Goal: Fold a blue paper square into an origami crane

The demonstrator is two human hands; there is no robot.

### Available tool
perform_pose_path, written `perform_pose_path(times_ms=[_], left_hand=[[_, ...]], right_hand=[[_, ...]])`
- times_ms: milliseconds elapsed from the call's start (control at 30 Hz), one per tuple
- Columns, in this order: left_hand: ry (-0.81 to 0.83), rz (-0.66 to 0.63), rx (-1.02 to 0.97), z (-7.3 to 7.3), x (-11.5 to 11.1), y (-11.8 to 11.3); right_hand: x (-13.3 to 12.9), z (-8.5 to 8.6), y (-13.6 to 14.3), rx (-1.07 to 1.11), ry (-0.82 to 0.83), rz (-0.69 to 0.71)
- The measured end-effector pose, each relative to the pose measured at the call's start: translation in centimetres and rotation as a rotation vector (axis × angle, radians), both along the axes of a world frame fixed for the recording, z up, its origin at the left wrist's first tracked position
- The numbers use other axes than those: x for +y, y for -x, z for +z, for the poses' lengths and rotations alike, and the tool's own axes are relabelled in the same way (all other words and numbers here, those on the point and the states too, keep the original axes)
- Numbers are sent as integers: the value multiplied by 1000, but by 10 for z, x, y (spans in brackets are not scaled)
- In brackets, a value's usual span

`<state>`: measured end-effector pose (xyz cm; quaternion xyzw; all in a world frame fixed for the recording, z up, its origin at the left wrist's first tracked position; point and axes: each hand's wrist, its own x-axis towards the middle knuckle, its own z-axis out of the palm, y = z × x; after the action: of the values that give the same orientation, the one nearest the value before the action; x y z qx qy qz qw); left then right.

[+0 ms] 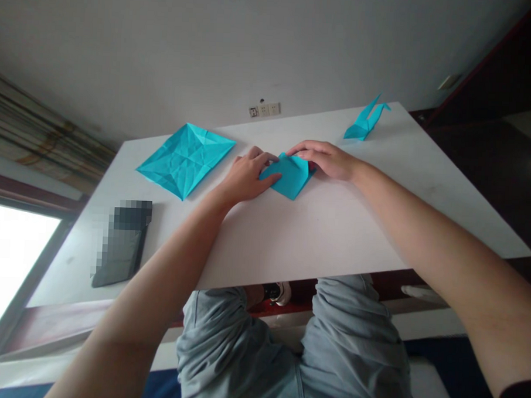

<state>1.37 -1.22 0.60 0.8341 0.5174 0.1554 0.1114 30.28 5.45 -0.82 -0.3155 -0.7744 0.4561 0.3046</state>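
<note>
A partly folded sheet of blue origami paper lies on the white table between both hands, one corner pointing toward me. My left hand grips its left side, the thumb on top of the paper and the fingers along the far left edge. At the far right edge, my right hand has its fingers curled on the paper; part of the fingertips is hidden behind it. Left of my hands lies an unfolded, creased blue paper square. A folded blue paper crane stands at the back right.
On the left of the white table lies a dark flat device, partly pixelated. A wall with power sockets rises behind the table. The table's front edge runs just above my knees. A window and a curtain are at left.
</note>
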Motion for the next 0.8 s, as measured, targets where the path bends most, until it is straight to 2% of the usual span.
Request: perform_pose_path(times_ms=[100, 300, 800], left_hand=[[7, 8, -1, 0, 0, -1], [-2, 0, -18, 2, -2, -1], [-3, -8, -14, 1, -1, 0]], right_hand=[[0, 0, 0, -13, 17, 13], [2, -6, 0, -64, -65, 34], [2, -7, 0, -125, -130, 34]])
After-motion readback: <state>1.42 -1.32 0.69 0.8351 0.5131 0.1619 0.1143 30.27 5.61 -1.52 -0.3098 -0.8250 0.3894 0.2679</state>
